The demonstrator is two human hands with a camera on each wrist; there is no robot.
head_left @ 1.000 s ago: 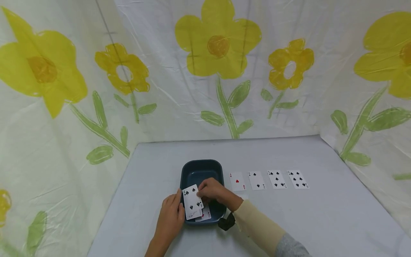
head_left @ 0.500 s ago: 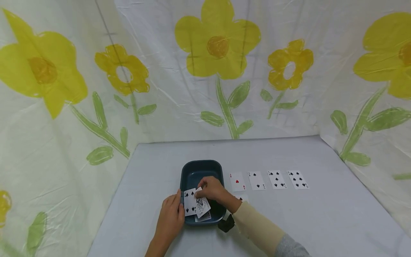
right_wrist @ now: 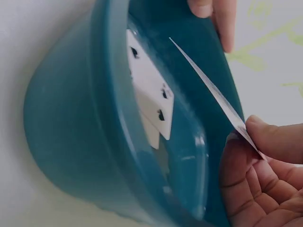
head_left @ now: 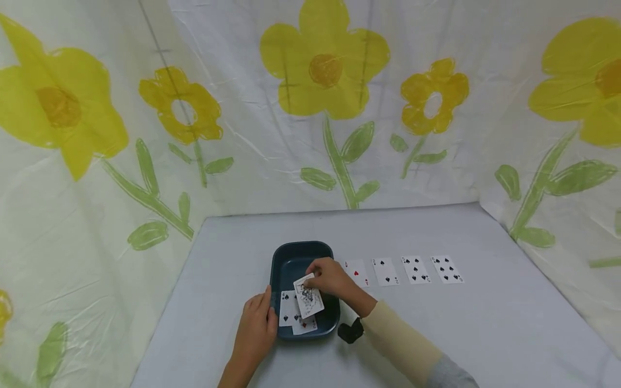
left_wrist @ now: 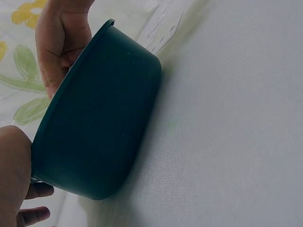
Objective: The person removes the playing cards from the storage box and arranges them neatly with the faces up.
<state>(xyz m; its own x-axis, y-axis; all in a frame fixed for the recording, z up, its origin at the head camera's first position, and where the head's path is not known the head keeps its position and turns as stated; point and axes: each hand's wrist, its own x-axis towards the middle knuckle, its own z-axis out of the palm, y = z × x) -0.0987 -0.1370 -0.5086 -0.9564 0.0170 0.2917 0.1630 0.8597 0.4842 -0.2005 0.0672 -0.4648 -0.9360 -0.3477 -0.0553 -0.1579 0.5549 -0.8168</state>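
Note:
A dark teal plastic tub point(head_left: 278, 253) stands on the table, a four of spades point(head_left: 286, 309) and a diamond card point(head_left: 305, 326) lying inside. My right hand point(head_left: 328, 277) pinches a playing card point(head_left: 309, 302) by its upper edge between thumb and fingers, above the tub. This card carries a grey, joker-like picture. From the right wrist it appears nearly edge-on, tilted over the spades card point(right_wrist: 150, 90). At the tub's left rim, my left hand point(head_left: 256, 323) grips the wall, with a fingertip point(right_wrist: 202, 10) inside and another finger outside.
Several face-up cards lie in a row right of the tub: an ace of hearts point(head_left: 356, 273), a two of spades point(head_left: 385, 272), a five of spades point(head_left: 415, 270) and a six of spades point(head_left: 447, 269). Behind the table hangs a flower-painted white sheet point(head_left: 252, 183).
The right hand has drawn the picture card off the four of spades and lifted it up and right, leaving the four in the tub. The left hand stays at the rim.

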